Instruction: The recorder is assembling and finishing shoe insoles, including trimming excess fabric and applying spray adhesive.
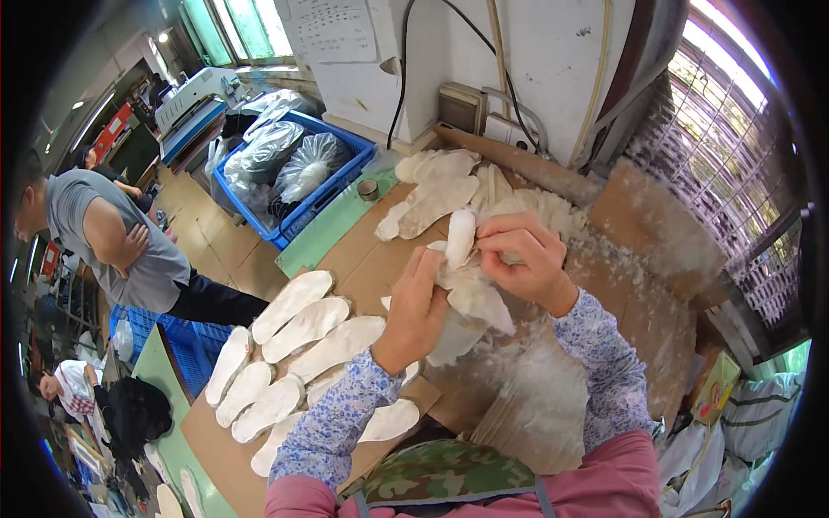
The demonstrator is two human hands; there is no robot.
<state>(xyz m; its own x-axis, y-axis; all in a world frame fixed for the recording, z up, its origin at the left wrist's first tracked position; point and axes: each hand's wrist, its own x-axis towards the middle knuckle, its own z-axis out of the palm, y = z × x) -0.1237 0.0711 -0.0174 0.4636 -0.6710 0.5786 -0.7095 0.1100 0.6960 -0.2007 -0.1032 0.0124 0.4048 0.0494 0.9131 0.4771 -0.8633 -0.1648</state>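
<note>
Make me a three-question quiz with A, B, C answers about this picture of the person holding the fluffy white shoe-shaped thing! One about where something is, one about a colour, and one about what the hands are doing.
1. Where do the flat white insoles lie in rows?
A. On brown cardboard, to the person's left
B. Inside the crate
C. On the window sill

2. What colour is the crate holding the clear plastic bags?
A. Red
B. Blue
C. Yellow

3. What are the left hand and right hand doing?
A. Resting flat on the table
B. Both holding one fluffy white insole above the table
C. Lifting the crate

Answers:
1 A, the rows sit on the cardboard sheet, left of the hands.
2 B, its walls are plainly blue.
3 B, fingers of both hands close on the same fluffy piece.
</note>
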